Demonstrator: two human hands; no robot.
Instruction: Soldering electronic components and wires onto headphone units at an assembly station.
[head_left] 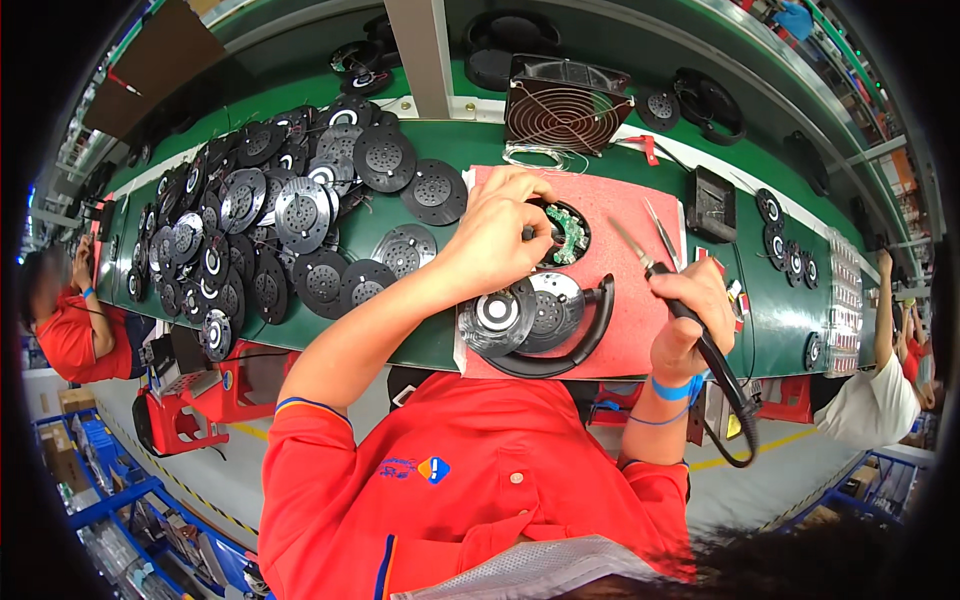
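My left hand (500, 228) is closed at the left rim of a black headphone ear cup (578, 252), gripping it. Inside the cup a green circuit board (568, 235) shows; part of the cup is hidden by my fingers. My right hand (695, 310) wraps round a soldering iron (655, 268), its metal tip pointing up and left, apart from the board. Beside the iron is a slim silvery tool (662, 235); I cannot tell whether it lies down or is held. Below the cup, two round speaker discs (498, 318) and a curved black headband (590, 345) rest on the pink mat (625, 330).
Many black speaker discs (303, 215) are heaped at left on the green bench (455, 150). A caged fan (570, 110) stands behind the mat. A black open box (711, 205), more discs (775, 245) and a clear tray (845, 300) sit right. The iron's cable (735, 400) hangs over the front edge.
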